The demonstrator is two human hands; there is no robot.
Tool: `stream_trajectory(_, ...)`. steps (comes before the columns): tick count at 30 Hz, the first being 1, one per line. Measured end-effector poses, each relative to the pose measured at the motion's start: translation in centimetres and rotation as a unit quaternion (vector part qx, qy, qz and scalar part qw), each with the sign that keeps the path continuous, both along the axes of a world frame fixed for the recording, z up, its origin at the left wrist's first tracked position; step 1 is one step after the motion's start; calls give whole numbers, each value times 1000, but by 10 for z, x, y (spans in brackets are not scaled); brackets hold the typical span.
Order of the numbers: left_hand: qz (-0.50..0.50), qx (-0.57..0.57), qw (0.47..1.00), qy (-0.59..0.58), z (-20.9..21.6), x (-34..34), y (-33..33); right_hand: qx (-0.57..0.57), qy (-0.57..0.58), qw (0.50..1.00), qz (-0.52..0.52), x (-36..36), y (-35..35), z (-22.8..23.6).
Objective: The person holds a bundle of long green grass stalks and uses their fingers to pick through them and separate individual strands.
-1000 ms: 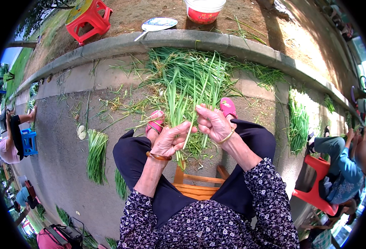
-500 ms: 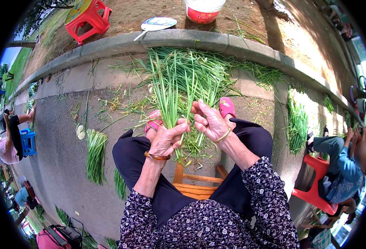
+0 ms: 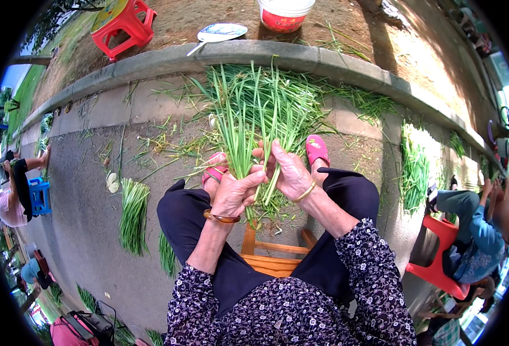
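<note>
A bunch of long green garlic chives (image 3: pixel 236 135) stands up from my left hand (image 3: pixel 236 195), its fingers closed round the lower stalks. My right hand (image 3: pixel 292 175), close beside it, has thumb and fingers closed on a few chive stalks (image 3: pixel 273 109). Their lower ends run down past the palm. Beyond both hands lies a big heap of chives (image 3: pixel 303 101) on the paving, against the curb. Part of that heap is hidden behind the held stalks. Loose trimmings (image 3: pixel 272 210) lie on the ground below my hands.
A wooden stool (image 3: pixel 272 265) is under me. Chive bundles lie at left (image 3: pixel 133 216) and right (image 3: pixel 414 167). Beyond the curb (image 3: pixel 168 62) are a hand fan (image 3: pixel 223 32), a white-and-red bucket (image 3: pixel 283 14) and a red stool (image 3: pixel 124 29). Seated people are at left (image 3: pixel 12 199) and right (image 3: pixel 474 248).
My right hand has moved slightly left, nearer my left hand, and its stalks now stand more apart from the left bunch. The left hand keeps its grip, almost unmoved.
</note>
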State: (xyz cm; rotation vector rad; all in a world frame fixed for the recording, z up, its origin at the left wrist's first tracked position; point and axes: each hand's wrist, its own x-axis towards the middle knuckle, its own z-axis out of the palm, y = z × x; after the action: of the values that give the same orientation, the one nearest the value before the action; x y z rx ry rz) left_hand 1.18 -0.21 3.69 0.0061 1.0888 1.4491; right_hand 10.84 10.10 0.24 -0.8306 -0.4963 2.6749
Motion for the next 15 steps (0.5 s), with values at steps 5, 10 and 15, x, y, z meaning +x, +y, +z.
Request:
stream_trajectory(5, -20, -20, 1000, 14, -6, 2, -1, -30, -8, 999, -8, -3, -3, 1)
stream_trajectory(10, -22, -8, 1000, 13, -1, 4, 0, 1, 31, 999, 20, 2, 2, 3)
stream_trajectory(15, -6, 30, 995, -90, -15, -8, -2, 79, -36, 994, -68, 2, 15, 8)
